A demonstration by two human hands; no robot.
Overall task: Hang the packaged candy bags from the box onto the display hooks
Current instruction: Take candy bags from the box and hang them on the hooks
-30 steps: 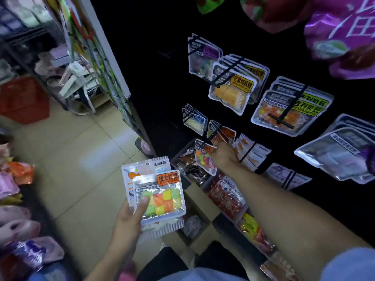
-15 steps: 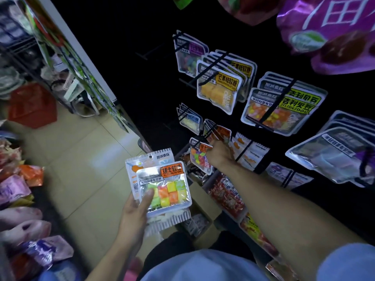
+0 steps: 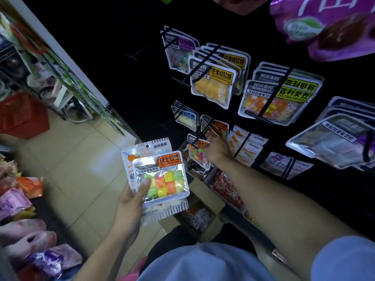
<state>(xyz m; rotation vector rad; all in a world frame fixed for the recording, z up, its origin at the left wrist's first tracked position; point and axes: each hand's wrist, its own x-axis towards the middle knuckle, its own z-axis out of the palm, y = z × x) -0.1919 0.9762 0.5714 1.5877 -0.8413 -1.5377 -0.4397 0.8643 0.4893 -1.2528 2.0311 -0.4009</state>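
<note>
My left hand (image 3: 132, 197) grips a small stack of candy bags; the front bag (image 3: 164, 177) is clear with an orange label and coloured cubes, and a white striped bag (image 3: 150, 147) lies behind it. My right hand (image 3: 216, 149) reaches to the black display wall and pinches the top of a bag of bright mixed candies (image 3: 197, 154) at a low black hook (image 3: 205, 130). Whether the bag's hole sits on the hook is hidden by my fingers.
Rows of hanging bags fill the wall: mango bags (image 3: 215, 86), yellow-label bags (image 3: 278, 98), silver bags (image 3: 336, 138). An open cardboard box (image 3: 203, 216) with packets stands on the floor below. A red basket (image 3: 22, 116) and snack piles (image 3: 18, 191) are at left.
My right hand with the mixed-candy bag has stayed at the low hook, shifting only slightly. The stack in my left hand has risen a little in view as my head moved.
</note>
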